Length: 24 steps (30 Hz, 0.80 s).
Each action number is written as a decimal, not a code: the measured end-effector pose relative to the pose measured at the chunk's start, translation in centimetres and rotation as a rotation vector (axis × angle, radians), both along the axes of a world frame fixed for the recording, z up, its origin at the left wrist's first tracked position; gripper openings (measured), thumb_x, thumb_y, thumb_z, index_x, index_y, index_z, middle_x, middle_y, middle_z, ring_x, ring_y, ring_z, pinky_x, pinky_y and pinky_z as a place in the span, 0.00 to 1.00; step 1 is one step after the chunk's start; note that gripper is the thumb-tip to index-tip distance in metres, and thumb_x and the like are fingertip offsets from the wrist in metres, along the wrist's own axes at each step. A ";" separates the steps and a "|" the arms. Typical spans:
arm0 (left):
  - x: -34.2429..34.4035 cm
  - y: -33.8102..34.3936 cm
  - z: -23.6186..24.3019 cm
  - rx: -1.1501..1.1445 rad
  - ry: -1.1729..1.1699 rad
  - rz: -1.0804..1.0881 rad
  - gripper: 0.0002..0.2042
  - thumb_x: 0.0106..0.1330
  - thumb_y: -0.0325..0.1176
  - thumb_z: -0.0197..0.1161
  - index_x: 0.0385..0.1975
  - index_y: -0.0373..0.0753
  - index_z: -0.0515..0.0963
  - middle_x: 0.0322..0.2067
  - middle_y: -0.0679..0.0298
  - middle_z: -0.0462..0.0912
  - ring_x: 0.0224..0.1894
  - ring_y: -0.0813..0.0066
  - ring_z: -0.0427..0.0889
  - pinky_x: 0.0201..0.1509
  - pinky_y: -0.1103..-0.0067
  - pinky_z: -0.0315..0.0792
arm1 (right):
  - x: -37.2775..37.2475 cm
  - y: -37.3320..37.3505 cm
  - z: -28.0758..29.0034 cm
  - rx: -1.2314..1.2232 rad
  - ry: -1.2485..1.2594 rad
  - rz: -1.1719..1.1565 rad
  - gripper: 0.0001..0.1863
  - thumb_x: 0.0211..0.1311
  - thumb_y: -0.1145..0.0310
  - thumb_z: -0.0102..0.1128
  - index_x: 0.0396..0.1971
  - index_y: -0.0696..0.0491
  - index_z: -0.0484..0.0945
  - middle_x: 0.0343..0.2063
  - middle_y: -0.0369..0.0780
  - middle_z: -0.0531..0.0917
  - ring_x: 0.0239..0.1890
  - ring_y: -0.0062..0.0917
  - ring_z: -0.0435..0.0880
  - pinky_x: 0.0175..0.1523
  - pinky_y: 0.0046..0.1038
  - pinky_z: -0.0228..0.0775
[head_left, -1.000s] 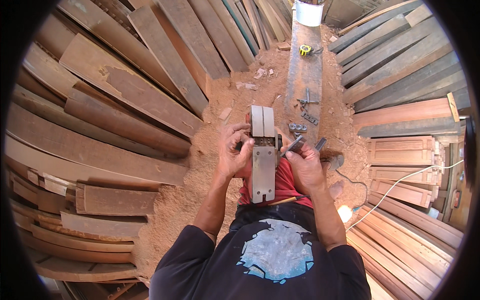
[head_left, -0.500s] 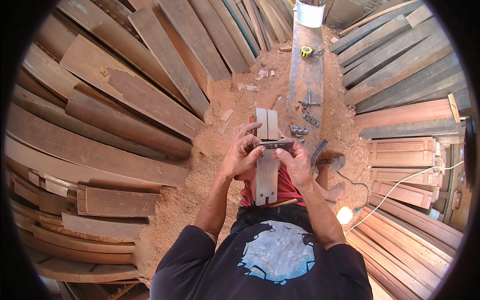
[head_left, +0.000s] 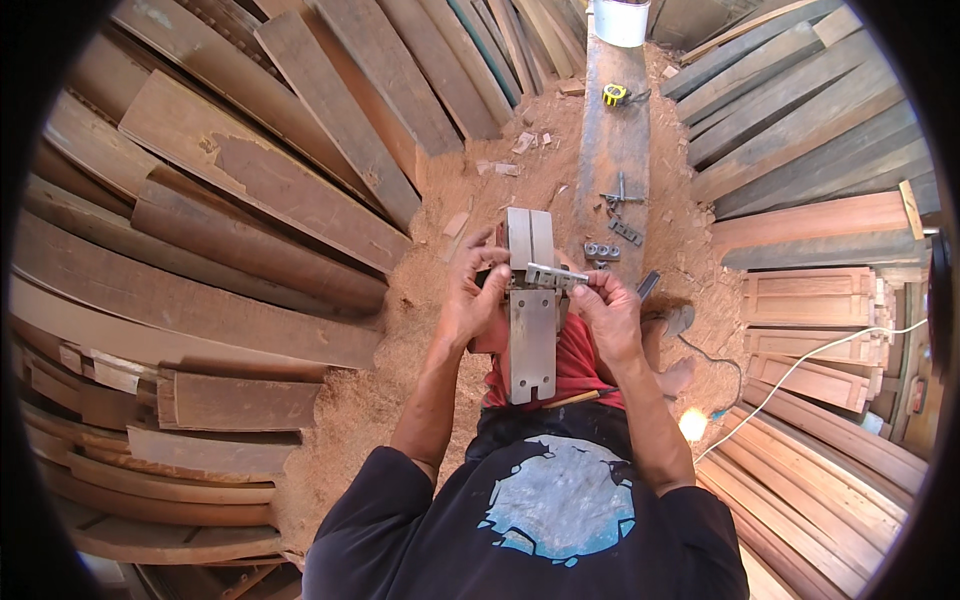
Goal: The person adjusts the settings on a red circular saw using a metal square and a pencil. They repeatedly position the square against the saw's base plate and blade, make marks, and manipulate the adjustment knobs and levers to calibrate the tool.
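Observation:
An upturned electric hand planer [head_left: 532, 345] rests in my lap, its pale metal sole facing up and its cutter opening in the middle. My left hand [head_left: 478, 292] is closed on the planer's left side beside that opening; some of its fingers are hidden. My right hand [head_left: 608, 306] pinches the right end of a short slotted metal bar [head_left: 553, 277], which looks like a planer blade holder. The bar is tilted over the cutter opening, its left end near my left thumb. Whether it touches the planer I cannot tell.
Ahead, a dusty plank [head_left: 614, 150] bears a yellow tape measure [head_left: 614, 95], a T-shaped tool [head_left: 621, 192], small metal parts [head_left: 601, 250] and a white bucket [head_left: 621, 22]. Sawdust [head_left: 400, 440] covers the ground. Boards [head_left: 270, 190] lean around; a lit bulb [head_left: 692, 424] and cable are at right.
The metal bar has been turned to show its bright slotted face and tilted. My right hand has shifted right with its end, while my left thumb has come off the bar.

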State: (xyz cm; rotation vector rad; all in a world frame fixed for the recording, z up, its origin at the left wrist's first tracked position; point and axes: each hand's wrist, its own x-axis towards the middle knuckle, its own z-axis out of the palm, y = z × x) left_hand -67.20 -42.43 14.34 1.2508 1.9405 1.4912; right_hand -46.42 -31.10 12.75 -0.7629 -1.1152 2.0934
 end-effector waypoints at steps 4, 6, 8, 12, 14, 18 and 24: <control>-1.0 -0.2 -0.9 -0.229 -0.140 0.104 0.24 0.72 0.31 0.54 0.66 0.31 0.64 0.64 0.45 0.69 0.67 0.58 0.69 0.70 0.67 0.63 | 0.7 0.7 -0.8 -0.020 -0.025 0.014 0.10 0.67 0.77 0.64 0.46 0.62 0.78 0.39 0.37 0.85 0.40 0.17 0.83 0.49 0.19 0.78; -1.4 -0.2 -1.3 -0.242 -0.261 0.097 0.26 0.69 0.30 0.55 0.66 0.30 0.63 0.62 0.44 0.71 0.66 0.58 0.71 0.69 0.67 0.64 | 0.7 0.8 -0.8 -0.028 -0.057 0.032 0.10 0.67 0.77 0.64 0.46 0.62 0.78 0.39 0.36 0.85 0.40 0.17 0.83 0.49 0.19 0.78; -1.5 -0.1 0.0 -0.353 -0.190 0.042 0.29 0.63 0.32 0.57 0.64 0.26 0.64 0.58 0.41 0.75 0.61 0.54 0.76 0.67 0.66 0.68 | 0.7 0.7 -0.9 -0.029 -0.075 0.032 0.09 0.67 0.77 0.64 0.45 0.62 0.78 0.38 0.37 0.85 0.41 0.17 0.83 0.49 0.19 0.77; -1.6 0.1 1.3 -0.465 -0.082 0.000 0.33 0.57 0.32 0.58 0.64 0.22 0.63 0.55 0.41 0.78 0.58 0.53 0.79 0.65 0.67 0.70 | -0.1 0.5 -0.5 -0.050 -0.052 -0.016 0.08 0.67 0.77 0.64 0.43 0.60 0.77 0.37 0.38 0.85 0.40 0.16 0.84 0.47 0.17 0.77; -2.0 0.0 0.4 -0.419 -0.144 -0.019 0.34 0.57 0.32 0.57 0.65 0.22 0.62 0.56 0.42 0.77 0.59 0.55 0.78 0.65 0.68 0.69 | -0.3 0.5 -0.5 -0.051 -0.056 -0.031 0.07 0.67 0.77 0.64 0.42 0.60 0.77 0.36 0.39 0.85 0.38 0.16 0.84 0.45 0.16 0.77; -2.3 0.0 -0.2 -0.373 -0.174 -0.059 0.35 0.57 0.31 0.56 0.66 0.23 0.61 0.58 0.44 0.76 0.62 0.57 0.76 0.66 0.70 0.68 | -0.5 0.4 -1.0 -0.031 -0.078 -0.017 0.06 0.67 0.78 0.64 0.40 0.60 0.76 0.33 0.39 0.86 0.32 0.15 0.83 0.41 0.16 0.77; -2.6 -0.3 0.1 -0.333 -0.335 -0.139 0.37 0.54 0.27 0.52 0.70 0.27 0.58 0.66 0.49 0.68 0.72 0.60 0.63 0.75 0.73 0.54 | -1.2 0.1 -1.3 -0.038 -0.048 -0.016 0.05 0.67 0.78 0.64 0.38 0.60 0.76 0.30 0.39 0.86 0.27 0.13 0.80 0.34 0.15 0.73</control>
